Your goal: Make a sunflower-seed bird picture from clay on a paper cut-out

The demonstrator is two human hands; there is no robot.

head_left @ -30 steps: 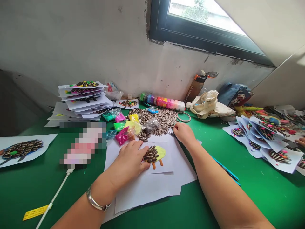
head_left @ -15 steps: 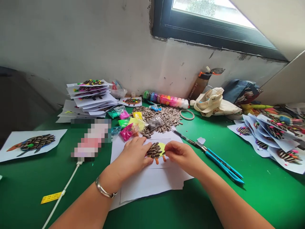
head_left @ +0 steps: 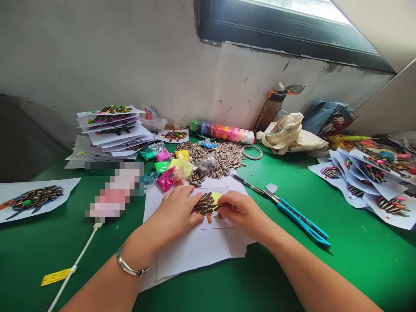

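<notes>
On the paper in front of me is a bird-like seed picture (head_left: pixel 205 203), with dark striped sunflower seeds overlapping on yellow clay and orange legs below. My left hand (head_left: pixel 177 210) lies on the sheet at the picture's left edge, fingers stretched and thumb apart, holding nothing. The fingers of my right hand (head_left: pixel 238 210) are pinched at the yellow clay's right side. A dark sunflower seed shows partly at those fingertips; the rest is hidden. Beneath the picture lie larger white sheets (head_left: pixel 195 253).
Behind my hands are a sunflower seed pile (head_left: pixel 227 156) and bagged coloured clay (head_left: pixel 167 177). A blue utility knife (head_left: pixel 302 221) lies right, near a tape ring (head_left: pixel 252 152). Finished pictures stand stacked left (head_left: pixel 113 130) and right (head_left: pixel 373 182). A white cable (head_left: pixel 76 262) crosses the left side.
The camera view has shifted slightly, so the table's things appear further left. My right fingertips are still pinched at the picture's right side, a little lower on it. My left hand keeps its place.
</notes>
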